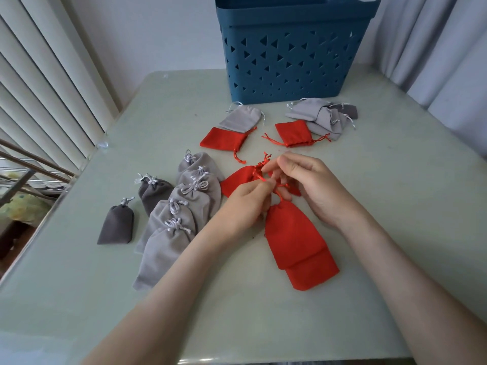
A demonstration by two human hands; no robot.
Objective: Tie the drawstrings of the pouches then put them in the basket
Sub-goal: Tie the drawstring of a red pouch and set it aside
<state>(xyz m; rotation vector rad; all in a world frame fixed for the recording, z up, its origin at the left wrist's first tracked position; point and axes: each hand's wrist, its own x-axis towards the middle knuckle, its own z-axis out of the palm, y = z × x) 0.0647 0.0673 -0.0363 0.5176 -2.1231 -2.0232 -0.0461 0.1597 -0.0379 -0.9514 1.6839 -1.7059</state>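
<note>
- Grey velvet comes first at the far left: two dark grey pouches [117, 225] lie on the table [395, 206], each with its cord knotted at the neck.
- Just beside them, a row of light grey pouches [184, 206] overlaps in a line, all showing bows at the top; these look finished but are not yet in the basket.
- Left hand [247, 204]: fingers curled, pinching a loop of the red drawstring [259, 177] at the pouch's neck.
- Between the hands lies the red pouch [292, 233] being worked on, flat on the table with its neck gathered, resting partly over another red one nearer the person.
- Right hand [313, 185]: thumb and fingertips pinch the same cord from the other side.
- Step in hand, as I judge it: forming the knot. Next, the loops need pulling snug in opposite directions without opening the neck.
- Further back, untied pouches [319, 114] wait, grey and red, cords loose.
- Blue basket [342, 61] stands at the far edge, well apart from the hands; I cannot see inside it.
</note>
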